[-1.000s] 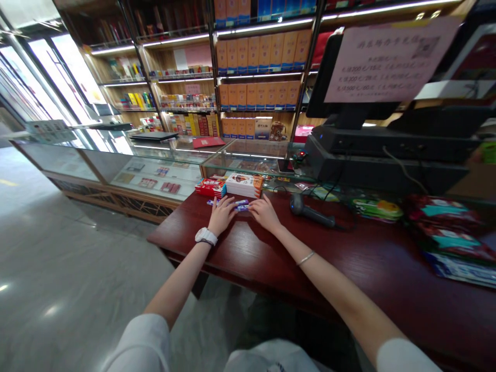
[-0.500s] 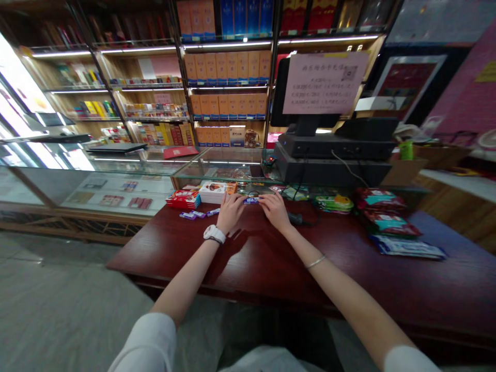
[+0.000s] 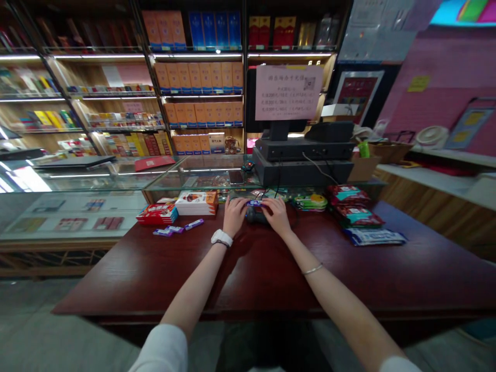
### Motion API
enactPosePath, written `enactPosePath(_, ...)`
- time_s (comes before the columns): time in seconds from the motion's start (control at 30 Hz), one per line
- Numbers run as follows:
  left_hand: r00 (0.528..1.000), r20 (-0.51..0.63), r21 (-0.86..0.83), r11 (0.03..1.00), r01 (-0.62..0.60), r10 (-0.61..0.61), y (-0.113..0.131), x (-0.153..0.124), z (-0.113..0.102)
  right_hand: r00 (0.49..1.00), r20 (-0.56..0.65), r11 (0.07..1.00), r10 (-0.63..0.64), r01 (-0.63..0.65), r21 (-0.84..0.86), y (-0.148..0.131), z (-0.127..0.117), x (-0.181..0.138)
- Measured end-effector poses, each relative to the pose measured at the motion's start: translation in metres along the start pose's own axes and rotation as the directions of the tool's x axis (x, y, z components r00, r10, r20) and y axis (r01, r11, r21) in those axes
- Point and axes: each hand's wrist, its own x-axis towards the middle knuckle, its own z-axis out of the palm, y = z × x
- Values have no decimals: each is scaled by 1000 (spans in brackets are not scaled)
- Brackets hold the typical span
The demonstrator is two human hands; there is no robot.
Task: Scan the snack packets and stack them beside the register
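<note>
Between both hands is a small purple stick-shaped candy pack (image 3: 254, 203), pinched at its two ends, its printed side facing me. My left hand (image 3: 234, 216) grips the left end and my right hand (image 3: 276, 214) the right end. Just beneath the pack, a black handheld scanner (image 3: 256, 216) lies on the dark red wooden table (image 3: 267, 274), partly hidden by the hands. Several like purple packs (image 3: 175, 229) are spread to the left of my left hand. Behind them sit red boxes (image 3: 157, 214) and a white-and-orange box (image 3: 197, 203).
Green packets (image 3: 310, 202), stacked dark red bags (image 3: 354, 206) and a blue-and-white packet (image 3: 375, 236) lie along the table's right. A glass display counter (image 3: 201, 173) borders the far edge, bearing a black register (image 3: 304, 160) with a pink sign (image 3: 287, 93). Stocked shelves stand behind.
My view has turned to the right. Both hands have shifted right across the table with the candy pack, from left of the scanner to over it.
</note>
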Motion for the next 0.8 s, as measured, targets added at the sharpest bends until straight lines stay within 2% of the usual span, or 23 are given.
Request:
enactPosePath(0.2, 1000, 24, -41, 999, -16, 17, -4, -8, 17, 999, 38, 999, 7, -6, -35, 7, 0, -8)
enactPosePath(0.37, 1000, -8, -61, 998, -30, 30, -7, -11, 16, 1000, 30, 999, -5, 6, -43, 6, 1, -8)
enactPosePath(0.8, 999, 7, -90, 995, -42, 43, -4, -13, 10, 999, 46, 1000, -6, 5, 10, 9, 3, -12)
